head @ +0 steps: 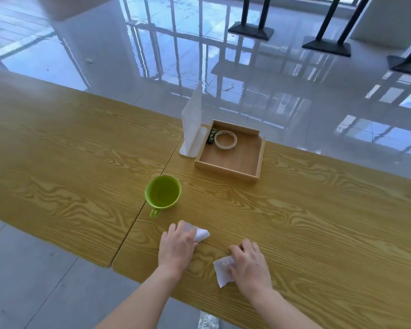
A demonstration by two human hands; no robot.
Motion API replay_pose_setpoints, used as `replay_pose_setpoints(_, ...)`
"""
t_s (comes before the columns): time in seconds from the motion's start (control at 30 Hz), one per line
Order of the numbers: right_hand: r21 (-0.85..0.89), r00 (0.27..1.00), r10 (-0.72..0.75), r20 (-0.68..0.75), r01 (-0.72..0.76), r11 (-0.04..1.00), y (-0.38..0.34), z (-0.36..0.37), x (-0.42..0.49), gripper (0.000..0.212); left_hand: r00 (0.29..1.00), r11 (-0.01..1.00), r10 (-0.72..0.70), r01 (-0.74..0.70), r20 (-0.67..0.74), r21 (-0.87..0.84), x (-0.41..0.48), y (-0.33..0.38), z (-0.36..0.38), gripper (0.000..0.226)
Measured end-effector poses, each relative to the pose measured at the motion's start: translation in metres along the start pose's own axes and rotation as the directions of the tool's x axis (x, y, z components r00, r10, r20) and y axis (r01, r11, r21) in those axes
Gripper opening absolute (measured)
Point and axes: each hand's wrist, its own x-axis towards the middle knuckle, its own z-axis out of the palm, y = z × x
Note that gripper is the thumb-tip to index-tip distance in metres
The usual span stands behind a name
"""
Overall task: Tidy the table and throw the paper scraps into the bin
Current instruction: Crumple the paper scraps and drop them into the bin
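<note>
I was gathering scraps: my left hand [177, 245] curled its grip around a crumpled white paper scrap [201, 234] on the tabletop [318, 222], my right hand [249, 264] pressed, fingers bent, on a flat paper scrap [221, 271]. Next, I judged, came lifting both to a bin, which was not in view. A green cup [163, 192] stood just beyond my left hand; a wooden tray [226, 167] sat farther back.

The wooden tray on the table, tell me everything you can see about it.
The wooden tray is a shallow square box of light wood with low walls, open on top, lying flat near the table's far edge. Inside, at its far left corner, lie a roll of tape and a small dark object too small to identify. A white upright stand sits against its left wall. Neither hand touches it.
</note>
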Motion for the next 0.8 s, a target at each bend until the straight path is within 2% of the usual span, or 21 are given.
replay_pose_setpoints(0.2,0.054,0.999,0.03,-0.029,-0.028,0.998,0.009,-0.004,0.008,0.024,0.999,0.998,0.015,-0.019,-0.047,-0.068,-0.001,0.002,-0.003,0.026)
replay_pose_setpoints(0.4,0.208,0.998,0.053,-0.022,-0.047,0.977,0.02,-0.014,0.015,0.016,0.996,0.989,0.044,-0.053,-0.072,-0.134,-0.001,0.012,-0.007,0.022)
replay_pose_setpoints(0.57,0.304,0.993,0.098,-0.066,-0.074,0.95,0.03,-0.028,0.018,0.017,0.989,0.979,0.096,-0.114,-0.113,-0.169,-0.001,0.029,-0.017,0.023)
replay_pose_setpoints(0.8,0.336,0.973,0.175,-0.151,-0.116,0.935,0.054,-0.05,0.014,0.017,0.963,0.951,0.214,-0.244,-0.165,-0.189,0.009,0.061,-0.034,0.024)
